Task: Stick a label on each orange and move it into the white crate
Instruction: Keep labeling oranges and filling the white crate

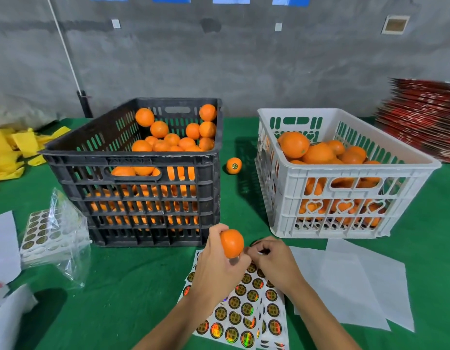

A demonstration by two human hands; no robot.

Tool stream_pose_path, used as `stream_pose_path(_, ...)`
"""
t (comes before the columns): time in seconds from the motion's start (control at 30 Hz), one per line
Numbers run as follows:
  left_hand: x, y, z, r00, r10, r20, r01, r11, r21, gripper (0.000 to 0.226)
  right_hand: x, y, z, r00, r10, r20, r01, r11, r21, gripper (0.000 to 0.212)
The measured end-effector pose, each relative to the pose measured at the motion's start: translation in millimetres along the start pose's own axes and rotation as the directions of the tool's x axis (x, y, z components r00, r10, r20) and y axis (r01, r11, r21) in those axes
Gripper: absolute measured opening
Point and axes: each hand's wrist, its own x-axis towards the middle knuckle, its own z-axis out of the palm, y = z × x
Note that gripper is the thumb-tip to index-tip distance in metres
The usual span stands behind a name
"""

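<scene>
Roughly midway, by the look of both crates. White crate (345,170), toward the right side of the worktop (133,286), holds a fair heap of oranges; black crate (133,157), to its left, holds plenty more awaiting labels. One stray orange (234,165) sits on the green worktop between the two crates, a dark sticker on its face, not yet moved over.

Current piece: left hand (218,261) grips an orange (232,243) in its fingertips, raised just above the label sheet (244,311) at the near edge. No label visible on the side that shows. Right hand (271,258) is just beside the fruit, fingers (256,248) curled inward at the sheet's far end. Judged to be peeling or pinching a sticker, but the sticker itself cannot be made out.

Hidden or unclear: far side of the held orange; the lower layers in both crates, seen only through slats; the sheet's near edge, cut off; more label sheets in a plastic bag (54,233) at the left edge, print illegible.
</scene>
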Motion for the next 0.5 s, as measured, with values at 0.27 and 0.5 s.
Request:
stream_pose_path(0.27,-1.0,-2.0,0.3,1.000,0.009,0.022,-0.010,1.000,0.006,0.061,-0.2,2.9,-0.1,0.999,0.038,0.013,-0.038,0.999,-0.008,0.009)
stream_pose_path(0.5,-0.8,0.7,-0.6,0.999,-0.030,0.030,0.030,1.000,0.007,0.062,2.3,3.5,3.1,0.998,0.062,-0.026,-0.061,0.998,0.026,0.018)
